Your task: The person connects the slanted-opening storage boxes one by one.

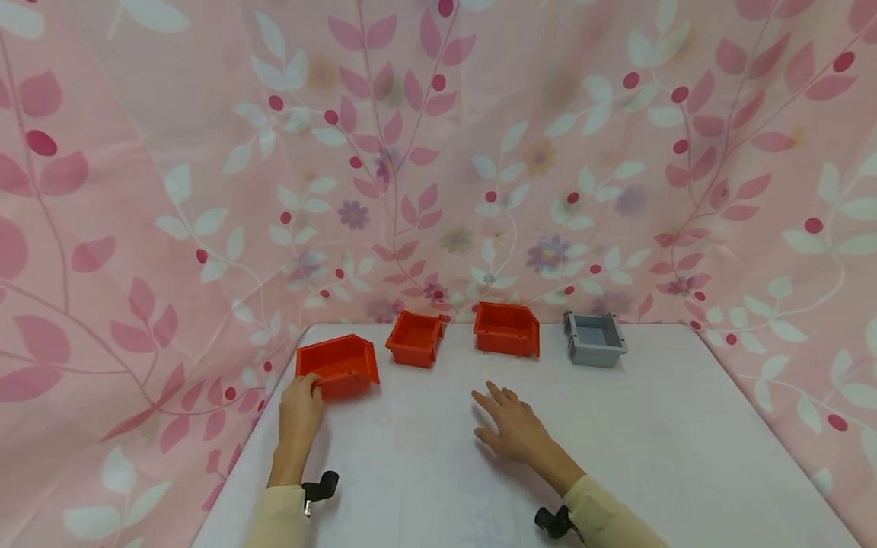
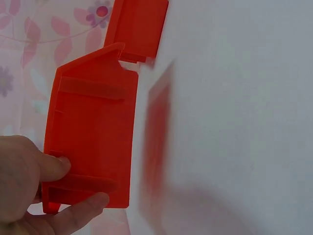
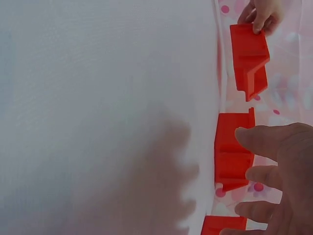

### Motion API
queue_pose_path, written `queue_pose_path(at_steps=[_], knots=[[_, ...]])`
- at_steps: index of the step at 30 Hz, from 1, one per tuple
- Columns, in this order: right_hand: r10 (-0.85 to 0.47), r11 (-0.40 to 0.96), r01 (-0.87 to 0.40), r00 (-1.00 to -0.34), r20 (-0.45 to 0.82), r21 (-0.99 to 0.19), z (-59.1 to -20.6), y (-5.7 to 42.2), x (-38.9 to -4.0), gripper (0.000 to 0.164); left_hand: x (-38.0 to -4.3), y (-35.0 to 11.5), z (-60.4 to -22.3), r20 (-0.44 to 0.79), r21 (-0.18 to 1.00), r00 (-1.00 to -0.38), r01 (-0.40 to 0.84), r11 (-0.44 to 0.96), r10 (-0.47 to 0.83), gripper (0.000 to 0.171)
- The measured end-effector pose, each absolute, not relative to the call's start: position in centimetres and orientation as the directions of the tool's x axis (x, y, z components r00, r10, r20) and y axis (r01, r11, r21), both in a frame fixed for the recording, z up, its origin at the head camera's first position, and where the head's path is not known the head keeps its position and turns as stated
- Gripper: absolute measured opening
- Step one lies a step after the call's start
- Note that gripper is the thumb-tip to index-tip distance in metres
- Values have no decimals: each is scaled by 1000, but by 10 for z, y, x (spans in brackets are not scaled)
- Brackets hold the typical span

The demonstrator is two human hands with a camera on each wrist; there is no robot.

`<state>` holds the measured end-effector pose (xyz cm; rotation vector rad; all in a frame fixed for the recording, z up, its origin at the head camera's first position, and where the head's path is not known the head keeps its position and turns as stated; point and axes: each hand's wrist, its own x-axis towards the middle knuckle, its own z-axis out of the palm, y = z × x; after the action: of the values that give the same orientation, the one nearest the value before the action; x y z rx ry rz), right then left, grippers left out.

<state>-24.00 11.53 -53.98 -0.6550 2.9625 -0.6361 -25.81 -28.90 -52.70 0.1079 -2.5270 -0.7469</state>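
At the left end of the row, my left hand (image 1: 301,407) grips the near left corner of a red open-topped storage bin (image 1: 345,384). In the left wrist view the thumb and a finger pinch the side wall of that bin (image 2: 93,132), which hangs above the table with its shadow on the cloth. My right hand (image 1: 512,428) hovers over the middle of the table, fingers spread and holding nothing. In the right wrist view its fingers (image 3: 259,139) overlap a smaller red bin (image 3: 230,127) behind them.
Along the back edge of the white-covered table (image 1: 425,472) stand a small red bin (image 1: 413,354), a larger red bin (image 1: 505,344) and a grey bin (image 1: 596,356). A pink leaf-patterned curtain (image 1: 438,152) hangs close behind and at both sides.
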Motion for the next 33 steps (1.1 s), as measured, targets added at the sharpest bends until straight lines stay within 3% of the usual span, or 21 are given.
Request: queue_pose_path(at_steps=[9,24,33], knots=[[-410,822,-418,-906,108,-387,-535,129,-238,70,-236,-274,-512,400,535,-913,158,830,-84,16],[-390,792,-423,-905,168,-441,-524,148,-229,70,-209,-230,-515,473,539,-878,354,764,74,26],[-364,789,-398,-917,166,-469,-521,155,-223,71,-203,-207,-529,387,602,-912,360,713,133,34]])
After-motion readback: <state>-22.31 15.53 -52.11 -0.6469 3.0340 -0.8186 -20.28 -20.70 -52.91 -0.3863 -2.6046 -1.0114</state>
